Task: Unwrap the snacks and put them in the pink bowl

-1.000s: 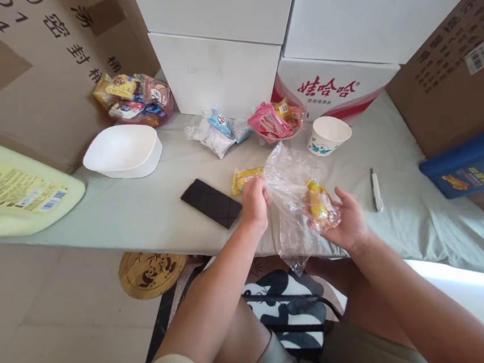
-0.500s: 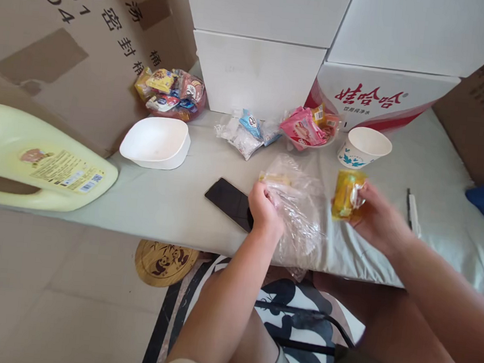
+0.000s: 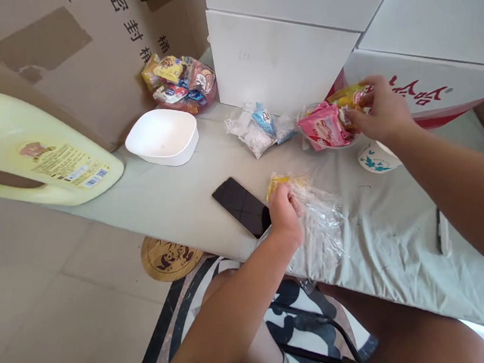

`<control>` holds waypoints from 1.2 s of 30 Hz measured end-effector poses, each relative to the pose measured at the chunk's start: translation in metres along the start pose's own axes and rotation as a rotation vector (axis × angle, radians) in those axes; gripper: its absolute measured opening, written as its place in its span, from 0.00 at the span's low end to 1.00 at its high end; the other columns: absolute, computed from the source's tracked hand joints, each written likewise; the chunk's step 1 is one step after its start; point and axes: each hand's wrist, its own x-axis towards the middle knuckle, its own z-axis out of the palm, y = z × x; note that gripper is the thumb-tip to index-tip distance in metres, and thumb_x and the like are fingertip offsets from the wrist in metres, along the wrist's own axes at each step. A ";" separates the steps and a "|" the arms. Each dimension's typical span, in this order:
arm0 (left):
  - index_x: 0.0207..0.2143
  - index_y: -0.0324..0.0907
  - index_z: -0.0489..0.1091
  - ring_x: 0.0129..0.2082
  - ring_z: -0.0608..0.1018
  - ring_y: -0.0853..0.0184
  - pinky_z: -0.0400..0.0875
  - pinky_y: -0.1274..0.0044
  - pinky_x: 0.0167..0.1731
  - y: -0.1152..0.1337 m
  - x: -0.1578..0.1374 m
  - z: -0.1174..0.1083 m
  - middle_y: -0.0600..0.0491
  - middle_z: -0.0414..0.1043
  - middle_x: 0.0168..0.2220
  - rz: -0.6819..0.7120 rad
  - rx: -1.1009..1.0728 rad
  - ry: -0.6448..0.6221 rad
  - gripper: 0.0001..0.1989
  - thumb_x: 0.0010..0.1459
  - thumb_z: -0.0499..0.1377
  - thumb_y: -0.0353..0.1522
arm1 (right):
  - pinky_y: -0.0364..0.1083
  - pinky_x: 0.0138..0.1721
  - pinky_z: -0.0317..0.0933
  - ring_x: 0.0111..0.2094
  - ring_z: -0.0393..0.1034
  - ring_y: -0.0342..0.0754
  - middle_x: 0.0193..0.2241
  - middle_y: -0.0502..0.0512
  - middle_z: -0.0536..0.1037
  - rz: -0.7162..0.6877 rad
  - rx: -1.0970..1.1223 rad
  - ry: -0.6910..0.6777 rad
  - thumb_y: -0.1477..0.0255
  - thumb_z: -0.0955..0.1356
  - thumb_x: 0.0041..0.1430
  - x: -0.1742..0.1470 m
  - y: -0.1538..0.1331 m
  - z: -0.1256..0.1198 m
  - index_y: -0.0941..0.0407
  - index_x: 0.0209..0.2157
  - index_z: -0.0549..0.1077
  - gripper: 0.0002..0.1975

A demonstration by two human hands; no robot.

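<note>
My left hand (image 3: 285, 214) is closed around the gathered edge of a crumpled clear plastic bag (image 3: 323, 229); something yellow (image 3: 279, 184) shows in the plastic beside its fingers. Reaching to the back, my right hand (image 3: 384, 107) pinches a yellow snack packet (image 3: 348, 93) just above a clear bowl (image 3: 354, 142). Pink snack packets (image 3: 324, 126) fill that bowl. Partly hidden under my right forearm stands a white paper cup (image 3: 376, 160) with blue leaves. A dark phone (image 3: 242, 206) lies left of the bag, close to my left hand.
Further left are small clear and blue packets (image 3: 257, 131), a white tub (image 3: 163, 137), a bowl of mixed snacks (image 3: 187, 85) and a large pale-yellow jug (image 3: 56, 158). White boxes (image 3: 279, 65) line the back. A white-and-black pen-like tool (image 3: 442, 232) lies at right.
My right hand has carried the yellow packet back and up, from in front of the paper cup to the pink-packet bowl. My left hand keeps its grip on the bag. The view has shifted slightly.
</note>
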 end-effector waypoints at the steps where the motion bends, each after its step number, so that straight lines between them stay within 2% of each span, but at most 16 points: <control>1: 0.20 0.43 0.45 0.15 0.48 0.77 0.44 0.80 0.16 0.001 0.000 0.000 0.61 0.41 0.18 -0.001 -0.005 0.000 0.16 0.57 0.49 0.27 | 0.57 0.50 0.58 0.47 0.72 0.50 0.46 0.61 0.77 0.002 -0.059 -0.010 0.69 0.74 0.56 0.003 0.001 0.001 0.61 0.60 0.62 0.33; 3: 0.20 0.43 0.45 0.14 0.48 0.77 0.44 0.81 0.16 0.002 0.000 -0.001 0.62 0.42 0.18 0.001 -0.011 0.004 0.16 0.57 0.49 0.27 | 0.59 0.51 0.56 0.48 0.72 0.53 0.44 0.61 0.78 -0.019 -0.109 -0.024 0.62 0.75 0.53 0.011 0.005 0.005 0.62 0.55 0.65 0.33; 6: 0.20 0.44 0.44 0.14 0.47 0.78 0.42 0.81 0.16 0.002 0.001 -0.001 0.62 0.41 0.17 -0.016 -0.013 0.008 0.17 0.57 0.49 0.27 | 0.55 0.49 0.57 0.49 0.71 0.52 0.48 0.65 0.76 -0.091 -0.098 -0.082 0.53 0.72 0.51 0.021 0.010 0.006 0.65 0.53 0.65 0.37; 9: 0.20 0.44 0.43 0.14 0.46 0.77 0.41 0.80 0.15 0.001 0.001 0.000 0.62 0.39 0.16 -0.037 -0.010 0.003 0.17 0.57 0.49 0.27 | 0.59 0.51 0.53 0.54 0.68 0.56 0.51 0.69 0.74 -0.071 -0.155 -0.105 0.52 0.68 0.54 0.014 0.002 -0.006 0.68 0.53 0.63 0.37; 11: 0.20 0.44 0.43 0.13 0.47 0.78 0.42 0.81 0.15 0.000 0.000 0.000 0.62 0.40 0.16 -0.011 -0.016 -0.012 0.17 0.57 0.49 0.27 | 0.63 0.55 0.47 0.59 0.63 0.59 0.54 0.69 0.72 -0.074 -0.143 0.031 0.57 0.69 0.57 -0.006 -0.008 -0.018 0.67 0.51 0.65 0.30; 12: 0.20 0.44 0.43 0.13 0.48 0.78 0.43 0.81 0.15 -0.001 -0.002 0.000 0.62 0.40 0.16 0.004 -0.020 -0.021 0.17 0.57 0.49 0.27 | 0.62 0.57 0.47 0.60 0.62 0.57 0.56 0.66 0.71 -0.082 -0.068 0.128 0.62 0.67 0.61 -0.022 -0.012 -0.023 0.64 0.49 0.66 0.22; 14: 0.20 0.44 0.43 0.13 0.49 0.78 0.44 0.81 0.15 -0.001 -0.005 0.000 0.62 0.41 0.16 0.006 -0.016 -0.026 0.17 0.57 0.49 0.27 | 0.55 0.55 0.53 0.56 0.66 0.50 0.55 0.63 0.72 -0.137 0.123 0.280 0.69 0.64 0.64 -0.061 -0.011 -0.027 0.60 0.47 0.67 0.13; 16: 0.19 0.44 0.44 0.13 0.48 0.78 0.43 0.81 0.15 0.001 -0.008 -0.001 0.62 0.41 0.16 -0.026 -0.007 -0.010 0.17 0.57 0.49 0.27 | 0.50 0.49 0.60 0.48 0.69 0.47 0.48 0.61 0.76 -0.187 0.259 0.322 0.74 0.63 0.62 -0.108 0.001 -0.019 0.58 0.45 0.68 0.10; 19: 0.18 0.44 0.45 0.12 0.47 0.78 0.42 0.81 0.14 0.005 -0.011 -0.002 0.62 0.40 0.15 -0.077 -0.024 0.003 0.17 0.57 0.49 0.27 | 0.50 0.43 0.64 0.37 0.71 0.48 0.36 0.57 0.77 -0.161 0.337 0.184 0.71 0.64 0.59 -0.177 0.031 0.008 0.55 0.38 0.69 0.06; 22: 0.18 0.44 0.46 0.11 0.47 0.78 0.42 0.81 0.13 0.006 -0.012 -0.004 0.62 0.40 0.15 -0.135 -0.058 -0.062 0.17 0.55 0.50 0.28 | 0.54 0.43 0.65 0.37 0.72 0.52 0.36 0.55 0.77 -0.021 0.396 0.036 0.66 0.64 0.59 -0.226 0.053 0.035 0.52 0.41 0.68 0.09; 24: 0.18 0.44 0.46 0.11 0.48 0.77 0.43 0.81 0.13 0.003 -0.011 -0.004 0.62 0.40 0.15 -0.176 -0.068 -0.147 0.17 0.53 0.51 0.30 | 0.56 0.45 0.65 0.40 0.73 0.54 0.38 0.56 0.78 0.041 0.436 -0.006 0.63 0.62 0.62 -0.242 0.057 0.044 0.51 0.44 0.68 0.11; 29: 0.17 0.44 0.51 0.13 0.57 0.73 0.57 0.79 0.17 -0.008 -0.011 -0.002 0.58 0.48 0.15 -0.292 -0.019 -0.279 0.16 0.54 0.51 0.34 | 0.58 0.49 0.64 0.41 0.72 0.55 0.34 0.55 0.76 0.064 0.538 -0.006 0.61 0.55 0.67 -0.248 0.057 0.041 0.51 0.50 0.66 0.18; 31: 0.17 0.44 0.52 0.13 0.56 0.72 0.59 0.77 0.19 -0.010 -0.011 -0.003 0.58 0.49 0.14 -0.316 -0.014 -0.313 0.17 0.57 0.49 0.36 | 0.58 0.49 0.64 0.40 0.71 0.55 0.34 0.55 0.76 0.036 0.561 -0.040 0.59 0.55 0.66 -0.245 0.061 0.037 0.52 0.51 0.66 0.19; 36: 0.18 0.43 0.50 0.13 0.50 0.72 0.51 0.77 0.17 -0.010 0.002 -0.011 0.59 0.43 0.13 -0.150 -0.020 -0.386 0.21 0.66 0.43 0.36 | 0.55 0.43 0.65 0.36 0.71 0.52 0.35 0.54 0.77 0.047 0.687 -0.135 0.58 0.56 0.66 -0.240 0.083 0.032 0.53 0.55 0.65 0.21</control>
